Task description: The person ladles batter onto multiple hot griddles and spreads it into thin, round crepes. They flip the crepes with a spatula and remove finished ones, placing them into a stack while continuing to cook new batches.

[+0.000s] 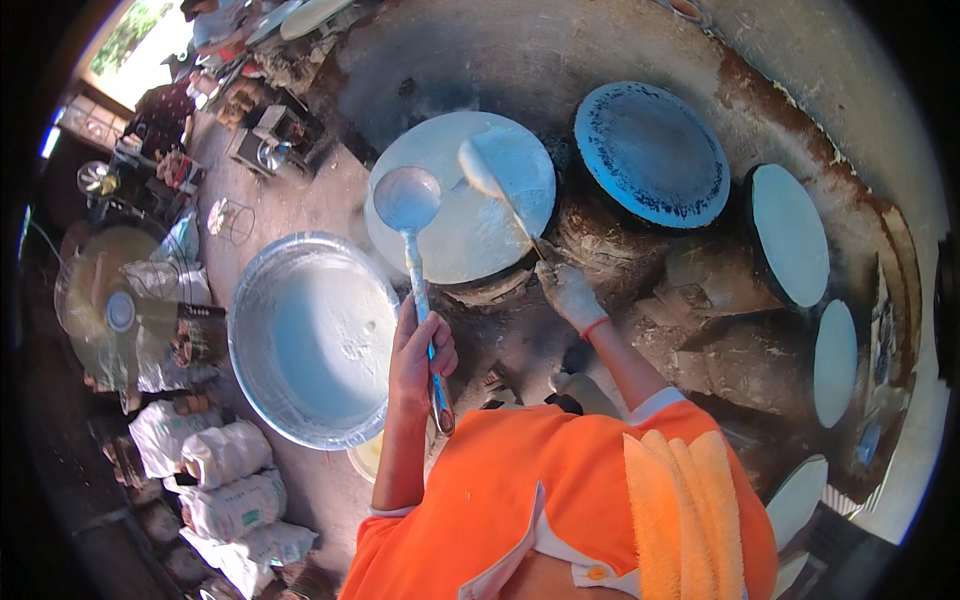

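Observation:
Upright in my left hand (420, 345) is a ladle (407, 200) with a blue handle and a round, whitish bowl. My fingers wrap around the handle, and the ladle's bowl shows over the left part of a round griddle (400, 150). Pale batter coats that griddle. My right hand (570, 295), whitened or perhaps gloved, grips the dark handle of a long spreader (482, 170). Its pale, flat blade lies over the griddle, and whether it touches the batter I cannot tell. Left of my left hand stands a large metal basin (240, 335) of white batter.
A dark griddle (650, 155) with a bluish-white rim stands right of the first. More round pale griddles (790, 235) curve down the right side. White sacks (230, 455) lie at the lower left, below a caged fan (120, 310). Other people (215, 25) are at the far left.

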`<action>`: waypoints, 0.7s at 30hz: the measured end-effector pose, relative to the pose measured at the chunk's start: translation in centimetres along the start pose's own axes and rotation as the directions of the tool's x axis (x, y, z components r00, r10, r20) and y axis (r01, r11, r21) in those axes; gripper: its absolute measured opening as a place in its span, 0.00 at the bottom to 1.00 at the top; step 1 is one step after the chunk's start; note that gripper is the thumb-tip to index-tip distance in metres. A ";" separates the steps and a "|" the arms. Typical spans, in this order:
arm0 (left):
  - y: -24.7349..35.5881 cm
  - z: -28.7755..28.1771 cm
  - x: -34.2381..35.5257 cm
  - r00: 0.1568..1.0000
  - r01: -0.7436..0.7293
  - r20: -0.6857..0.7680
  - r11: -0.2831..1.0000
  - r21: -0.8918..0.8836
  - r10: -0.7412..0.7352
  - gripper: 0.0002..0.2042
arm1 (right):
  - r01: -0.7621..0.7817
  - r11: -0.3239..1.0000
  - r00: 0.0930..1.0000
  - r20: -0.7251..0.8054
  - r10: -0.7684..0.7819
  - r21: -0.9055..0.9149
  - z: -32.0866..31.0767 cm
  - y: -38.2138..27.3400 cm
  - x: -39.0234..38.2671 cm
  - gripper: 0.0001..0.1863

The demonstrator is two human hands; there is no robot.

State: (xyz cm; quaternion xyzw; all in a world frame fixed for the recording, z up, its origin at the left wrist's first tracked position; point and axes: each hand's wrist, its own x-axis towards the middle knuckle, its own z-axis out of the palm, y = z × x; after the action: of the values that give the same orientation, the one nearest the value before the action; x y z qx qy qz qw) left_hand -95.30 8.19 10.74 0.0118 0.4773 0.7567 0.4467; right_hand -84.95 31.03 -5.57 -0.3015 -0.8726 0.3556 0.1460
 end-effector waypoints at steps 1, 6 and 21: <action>0.0 0.1 0.2 1.000 -0.001 -0.004 1.000 -0.001 0.001 0.17 | -0.031 0.998 0.999 0.022 0.030 0.060 0.3 1.1 0.6 0.28; -0.7 1.5 2.5 0.999 0.029 -0.021 1.000 -0.009 -0.030 0.19 | 0.093 0.983 0.995 0.015 -0.097 0.160 1.5 8.1 5.5 0.18; 3.6 -2.1 16.1 0.993 0.113 -0.085 0.852 0.511 -0.080 0.12 | -0.408 0.817 0.859 0.474 0.192 0.408 -5.8 1.3 -1.4 0.18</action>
State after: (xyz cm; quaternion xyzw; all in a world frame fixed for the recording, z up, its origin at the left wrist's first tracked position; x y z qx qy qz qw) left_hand -108.33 17.19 5.67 0.0837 0.6753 0.5784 0.4500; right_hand -80.53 33.99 -2.46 -0.3088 -0.7022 0.6409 -0.0281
